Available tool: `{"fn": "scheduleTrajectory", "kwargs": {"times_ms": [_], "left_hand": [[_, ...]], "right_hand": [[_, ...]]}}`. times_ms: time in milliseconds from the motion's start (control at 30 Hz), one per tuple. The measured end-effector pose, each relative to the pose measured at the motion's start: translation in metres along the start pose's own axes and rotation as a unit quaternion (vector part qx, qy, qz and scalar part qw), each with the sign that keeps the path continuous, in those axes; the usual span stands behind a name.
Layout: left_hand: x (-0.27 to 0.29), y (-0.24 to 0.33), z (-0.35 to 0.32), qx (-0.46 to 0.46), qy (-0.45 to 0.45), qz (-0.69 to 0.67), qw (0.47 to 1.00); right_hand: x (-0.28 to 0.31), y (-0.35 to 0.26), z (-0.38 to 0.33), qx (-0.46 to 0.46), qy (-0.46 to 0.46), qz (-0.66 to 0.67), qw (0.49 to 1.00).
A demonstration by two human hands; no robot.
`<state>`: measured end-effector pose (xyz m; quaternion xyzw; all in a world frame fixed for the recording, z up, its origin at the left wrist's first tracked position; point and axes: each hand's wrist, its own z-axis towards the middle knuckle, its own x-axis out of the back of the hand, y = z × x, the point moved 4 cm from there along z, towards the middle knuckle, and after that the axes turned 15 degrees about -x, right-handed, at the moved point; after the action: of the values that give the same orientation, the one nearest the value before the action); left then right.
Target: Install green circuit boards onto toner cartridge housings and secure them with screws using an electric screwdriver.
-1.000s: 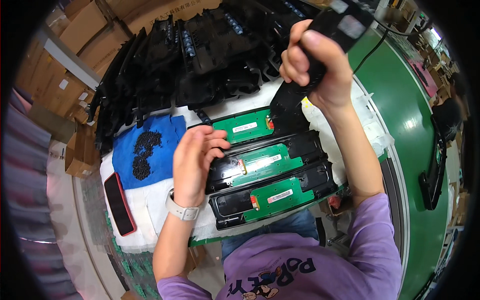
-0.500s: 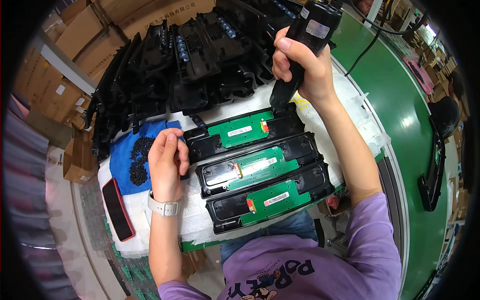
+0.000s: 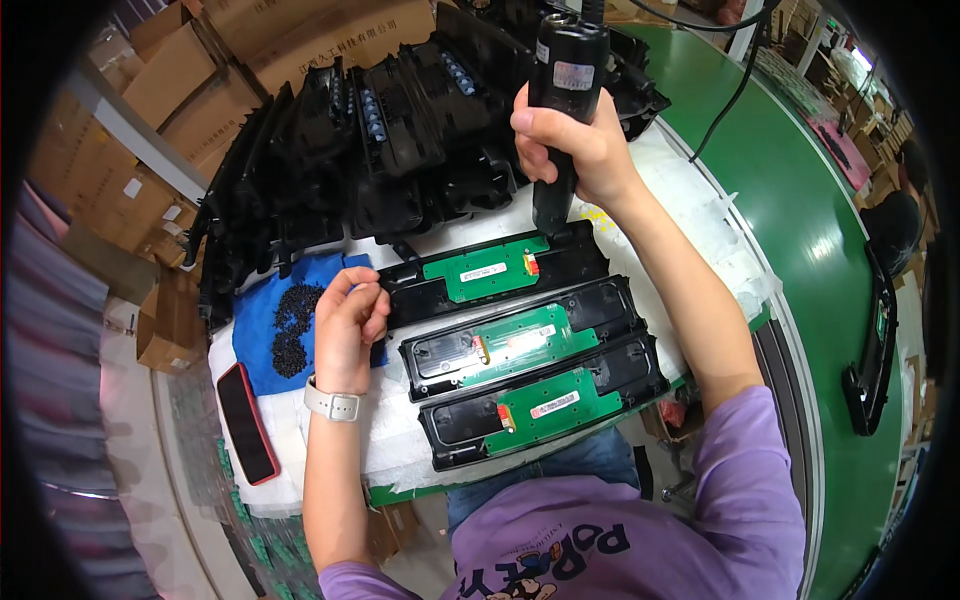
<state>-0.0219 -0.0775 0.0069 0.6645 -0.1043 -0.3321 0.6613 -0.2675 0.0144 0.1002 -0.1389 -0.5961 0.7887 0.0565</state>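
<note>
My right hand [image 3: 578,150] grips a black electric screwdriver [image 3: 568,95], held nearly upright. Its lower end meets the far edge of the farthest black panel [image 3: 415,297], just beside the green circuit board [image 3: 468,274] fitted in it. At that panel's left end is my left hand [image 3: 350,318], fingers curled and thumb pressed to the fingertips; whatever they may pinch is too small to make out. Nearer to me lie a middle black panel [image 3: 430,372] and a closest black panel [image 3: 455,425], each with a green board and a small red-and-yellow part.
Small black screws [image 3: 290,358] lie heaped on a blue cloth [image 3: 252,335] at left, near a red-edged phone [image 3: 247,425]. Many black plastic housings [image 3: 400,110] are stacked at the back. Cardboard boxes [image 3: 190,95] stand behind. A green surface [image 3: 745,170] runs along the right.
The screwdriver has swung left and become more upright, its tip shifting left along the farthest panel's far edge. My left hand has moved slightly right, its fingers still curled.
</note>
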Motion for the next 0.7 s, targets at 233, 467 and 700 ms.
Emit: {"fn": "scheduleTrajectory", "kwargs": {"times_ms": [233,467,700], "left_hand": [[-0.007,-0.004,-0.005,-0.022,-0.025,0.102,0.994],[-0.037,0.004,-0.024,-0.032,-0.068,0.023,0.997],[-0.058,-0.005,-0.034,0.004,-0.132,-0.013,0.991]], "right_hand": [[-0.011,-0.008,-0.019,0.028,-0.005,-0.059,0.998],[-0.032,-0.030,-0.044,0.119,-0.139,0.285,0.941],[-0.036,-0.028,-0.052,0.121,-0.114,0.311,0.936]]}}
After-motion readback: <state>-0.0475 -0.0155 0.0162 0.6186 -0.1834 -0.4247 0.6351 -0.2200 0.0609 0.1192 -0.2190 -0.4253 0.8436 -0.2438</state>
